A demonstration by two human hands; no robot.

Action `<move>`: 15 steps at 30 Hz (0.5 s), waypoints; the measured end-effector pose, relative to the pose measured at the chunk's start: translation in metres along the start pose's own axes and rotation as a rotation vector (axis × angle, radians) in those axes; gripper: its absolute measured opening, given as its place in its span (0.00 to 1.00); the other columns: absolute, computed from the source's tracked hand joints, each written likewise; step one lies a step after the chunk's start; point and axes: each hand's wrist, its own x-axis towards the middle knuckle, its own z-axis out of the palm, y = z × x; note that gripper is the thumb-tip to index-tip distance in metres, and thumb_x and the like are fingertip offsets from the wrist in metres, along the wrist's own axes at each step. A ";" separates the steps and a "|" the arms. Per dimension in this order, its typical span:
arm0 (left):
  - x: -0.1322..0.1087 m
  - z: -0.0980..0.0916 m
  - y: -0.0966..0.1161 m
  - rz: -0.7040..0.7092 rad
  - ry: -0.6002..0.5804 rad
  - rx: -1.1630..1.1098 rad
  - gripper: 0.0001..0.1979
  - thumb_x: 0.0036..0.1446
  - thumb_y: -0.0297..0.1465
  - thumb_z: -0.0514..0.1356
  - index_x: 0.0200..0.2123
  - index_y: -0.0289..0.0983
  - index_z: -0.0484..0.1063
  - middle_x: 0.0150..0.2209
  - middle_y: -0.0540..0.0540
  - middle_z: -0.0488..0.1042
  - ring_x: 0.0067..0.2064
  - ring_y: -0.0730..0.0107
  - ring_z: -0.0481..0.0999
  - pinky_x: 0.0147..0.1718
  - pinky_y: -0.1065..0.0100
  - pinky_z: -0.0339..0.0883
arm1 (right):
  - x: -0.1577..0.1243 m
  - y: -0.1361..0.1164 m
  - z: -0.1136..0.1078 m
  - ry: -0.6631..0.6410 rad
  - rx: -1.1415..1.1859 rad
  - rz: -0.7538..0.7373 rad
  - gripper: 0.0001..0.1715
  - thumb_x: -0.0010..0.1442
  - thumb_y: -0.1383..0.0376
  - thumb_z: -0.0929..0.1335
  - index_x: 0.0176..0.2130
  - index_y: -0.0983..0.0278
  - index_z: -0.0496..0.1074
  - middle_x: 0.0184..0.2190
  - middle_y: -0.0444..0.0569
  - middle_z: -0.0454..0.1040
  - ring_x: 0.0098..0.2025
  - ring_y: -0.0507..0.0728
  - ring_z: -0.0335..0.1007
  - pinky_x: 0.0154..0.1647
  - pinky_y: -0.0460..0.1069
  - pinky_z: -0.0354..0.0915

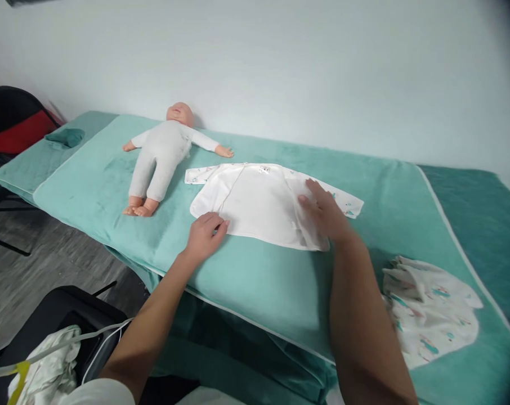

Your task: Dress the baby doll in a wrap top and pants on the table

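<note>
A white long-sleeved baby shirt [259, 202] lies spread with its front flaps open on the green bed cover [255, 270]. Small coloured prints show on its sleeves. At the shirt's lower left edge, my left hand [206, 233] is closed, its curled fingers and thumb pinching the hem. My right hand [325, 211] is open, fingers stretched out flat over the right flap near the sleeve. A baby doll [164, 152] in a pale grey-white body lies on its back to the left, arms out, apart from both hands.
A crumpled printed white cloth [432, 309] lies on the bed right of my right forearm. The wall [280, 73] runs behind the bed. Black chairs [14, 124] stand at the left; a nearer black seat [65, 304] holds a whitish cloth [48, 365], with a pale cable [86, 336] across it.
</note>
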 end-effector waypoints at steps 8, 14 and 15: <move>0.002 -0.133 -0.112 -0.320 0.393 0.178 0.16 0.67 0.39 0.60 0.55 0.42 0.76 0.64 0.39 0.73 0.68 0.51 0.69 0.68 0.46 0.63 | 0.034 -0.142 0.024 -0.177 0.098 -0.191 0.45 0.69 0.35 0.60 0.74 0.54 0.59 0.76 0.49 0.59 0.77 0.68 0.56 0.76 0.65 0.60; 0.032 -0.150 -0.188 -0.670 -0.015 -0.131 0.42 0.65 0.42 0.61 0.77 0.38 0.51 0.78 0.35 0.53 0.78 0.45 0.54 0.77 0.42 0.47 | 0.184 -0.229 0.146 -0.224 0.125 -0.129 0.45 0.71 0.37 0.57 0.70 0.64 0.61 0.72 0.63 0.65 0.73 0.73 0.61 0.73 0.69 0.60; 0.040 -0.149 -0.193 -0.685 -0.022 -0.179 0.43 0.66 0.43 0.61 0.77 0.38 0.49 0.78 0.36 0.51 0.79 0.46 0.53 0.77 0.42 0.45 | 0.208 -0.235 0.165 -0.188 0.081 -0.095 0.46 0.70 0.37 0.58 0.68 0.66 0.62 0.70 0.66 0.67 0.73 0.75 0.61 0.72 0.70 0.59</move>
